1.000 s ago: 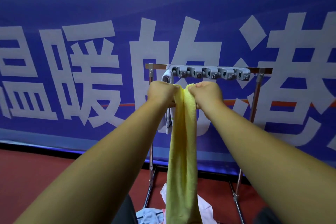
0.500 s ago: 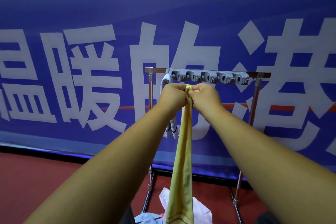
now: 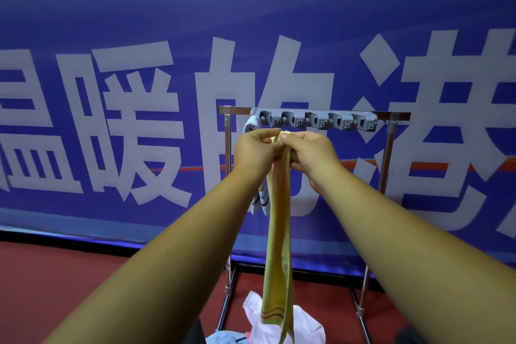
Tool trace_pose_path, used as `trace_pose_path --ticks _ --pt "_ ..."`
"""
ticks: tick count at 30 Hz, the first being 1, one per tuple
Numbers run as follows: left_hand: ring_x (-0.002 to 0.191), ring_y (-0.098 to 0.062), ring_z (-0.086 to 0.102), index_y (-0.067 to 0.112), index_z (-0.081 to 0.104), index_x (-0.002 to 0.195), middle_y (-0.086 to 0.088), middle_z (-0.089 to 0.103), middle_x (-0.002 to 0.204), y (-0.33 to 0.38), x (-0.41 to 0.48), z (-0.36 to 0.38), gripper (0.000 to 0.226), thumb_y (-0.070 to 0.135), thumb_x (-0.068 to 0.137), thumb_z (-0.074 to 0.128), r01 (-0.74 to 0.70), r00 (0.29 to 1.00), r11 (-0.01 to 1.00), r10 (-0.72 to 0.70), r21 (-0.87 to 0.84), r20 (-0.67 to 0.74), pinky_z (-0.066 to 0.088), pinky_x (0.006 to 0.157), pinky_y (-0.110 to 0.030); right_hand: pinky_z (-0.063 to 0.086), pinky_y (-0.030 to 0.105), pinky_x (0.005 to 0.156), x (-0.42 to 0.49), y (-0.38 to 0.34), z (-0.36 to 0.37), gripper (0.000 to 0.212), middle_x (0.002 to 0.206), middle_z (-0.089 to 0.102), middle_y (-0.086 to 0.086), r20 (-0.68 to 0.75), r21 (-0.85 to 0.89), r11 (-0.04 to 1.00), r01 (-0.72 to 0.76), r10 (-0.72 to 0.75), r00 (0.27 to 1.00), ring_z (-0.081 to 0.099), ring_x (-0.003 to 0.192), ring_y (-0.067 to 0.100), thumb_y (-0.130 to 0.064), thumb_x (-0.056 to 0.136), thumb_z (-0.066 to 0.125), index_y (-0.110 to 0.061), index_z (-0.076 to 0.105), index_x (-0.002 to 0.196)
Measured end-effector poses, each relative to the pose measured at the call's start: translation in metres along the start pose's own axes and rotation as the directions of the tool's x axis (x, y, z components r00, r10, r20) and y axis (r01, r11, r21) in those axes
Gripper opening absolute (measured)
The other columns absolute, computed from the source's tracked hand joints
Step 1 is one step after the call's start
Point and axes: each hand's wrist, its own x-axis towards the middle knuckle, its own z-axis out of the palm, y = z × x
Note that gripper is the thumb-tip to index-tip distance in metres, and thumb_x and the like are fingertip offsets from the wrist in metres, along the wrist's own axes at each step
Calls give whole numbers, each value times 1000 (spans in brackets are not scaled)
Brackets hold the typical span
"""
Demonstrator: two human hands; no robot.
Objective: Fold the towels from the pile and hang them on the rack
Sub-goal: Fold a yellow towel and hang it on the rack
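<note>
Yellow terry cloth hangs in a long narrow strip between the two forearms: the yellow towel [image 3: 279, 232] is gathered lengthwise. Its top end is held up in front of the rack [image 3: 391, 148], just below the grey hook strip [image 3: 315, 120] fixed along the rack's top bar. The left hand [image 3: 254, 151] pinches that top end from one side with thumb and curled fingers. The right hand [image 3: 310, 153] pinches it from the other side, and the knuckles of the two hands nearly meet. Whether the towel's tip already touches a hook is hard to tell, since the fingers cover it. The lower end, marked with dark wavy stripes, dangles over the pile [image 3: 301, 324] of pale cloths on the floor at the foot of the rack, where a light blue piece [image 3: 223, 338] lies beside a white one. A white towel [image 3: 261, 198] with dark and green stripes hangs from the leftmost end of the hook strip, partly hidden behind the left wrist. The rack stands on a dark red floor [image 3: 83, 274] in front of a blue banner [image 3: 251, 22] printed with large white characters.
</note>
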Motion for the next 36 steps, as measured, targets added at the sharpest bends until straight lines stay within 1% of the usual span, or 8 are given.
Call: trace_pose_path --ticks 8,10,13,16,23,29,31,36 --pt "113 -17 63 17 55 144 3 63 124 11 -2 -15 69 39 87 87 -45 999 987 44 156 13 55 93 -35 67 43 77 5 -11 -1 18 99 81 17 -4 70 996 -49 50 999 81 92 32 -23 105 66 -8 72 114" --pt "114 -17 63 20 54 140 6 63 120 11 -2 -25 67 46 87 85 35 998 994 -40 107 45 52 96 -36 65 40 73 6 -16 -3 20 102 81 17 15 68 997 -47 46 999 81 95 33 -23 106 66 -8 72 115" --pt "111 -18 70 19 63 128 3 74 117 11 -5 -40 60 56 86 83 147 956 988 -156 58 249 56 103 -44 67 44 82 6 -24 -6 20 106 81 14 51 78 996 -42 38 998 81 97 28 -23 108 63 -8 72 119" --pt "105 -21 77 21 72 120 1 81 107 13 -10 -43 50 56 87 82 231 902 971 -236 58 362 63 95 -43 66 42 86 6 -31 -7 21 108 81 12 79 50 999 -14 10 997 80 101 27 -23 109 61 -9 73 120" --pt "101 -24 79 19 73 122 -4 82 108 36 -9 -41 36 37 92 83 156 924 988 -146 0 353 63 95 -48 66 39 76 3 -41 -12 25 109 81 9 65 128 991 29 -37 997 79 104 29 -33 105 68 -15 76 120" --pt "97 -31 80 10 71 123 -13 81 106 57 8 -32 28 21 98 76 111 953 984 -65 -141 297 66 82 -43 60 55 100 0 -13 -11 86 125 76 19 322 146 976 -164 110 940 75 116 37 -79 83 65 -10 70 135" --pt "96 -29 80 11 71 122 -12 81 106 60 17 -32 28 21 97 76 111 961 981 -65 -159 270 66 81 -41 58 56 102 -6 3 -8 84 126 76 18 406 74 976 -206 160 900 74 118 36 -71 82 70 -8 67 137" --pt "97 -30 80 8 71 122 -13 81 107 57 42 -34 32 22 95 79 130 965 981 -92 -145 245 66 81 -41 61 46 93 -5 28 3 67 119 80 13 393 73 964 -255 207 896 78 110 30 -42 80 86 -10 67 135"
